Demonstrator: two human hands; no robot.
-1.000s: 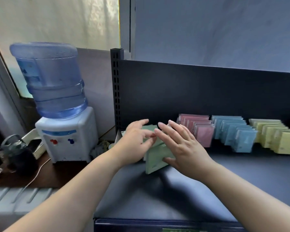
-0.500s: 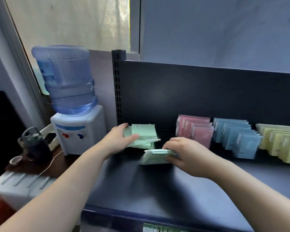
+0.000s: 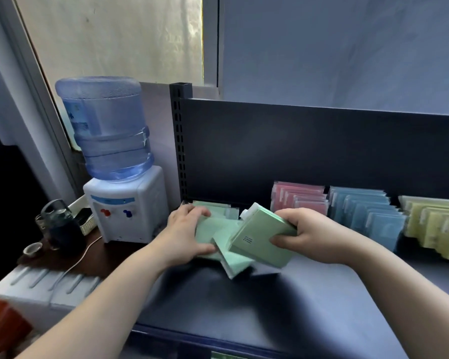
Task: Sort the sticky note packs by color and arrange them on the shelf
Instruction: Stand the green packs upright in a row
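On the dark shelf several green sticky note packs lie flat at the back left. My left hand grips this green pile, fingers over its far edge and thumb under its near edge. My right hand holds a small stack of green packs, tilted up above the shelf. One more green pack lies loose below it. Rows of pink packs, blue packs and yellow packs stand upright to the right.
A water dispenser with a blue bottle stands on a side table left of the shelf post. A dark kettle and a small cup sit further left. The shelf's back panel rises behind the packs.
My right hand has lifted its green stack and tilted it upright. My left hand has slid over the flat green pile and now grips it. The view has shifted slightly.
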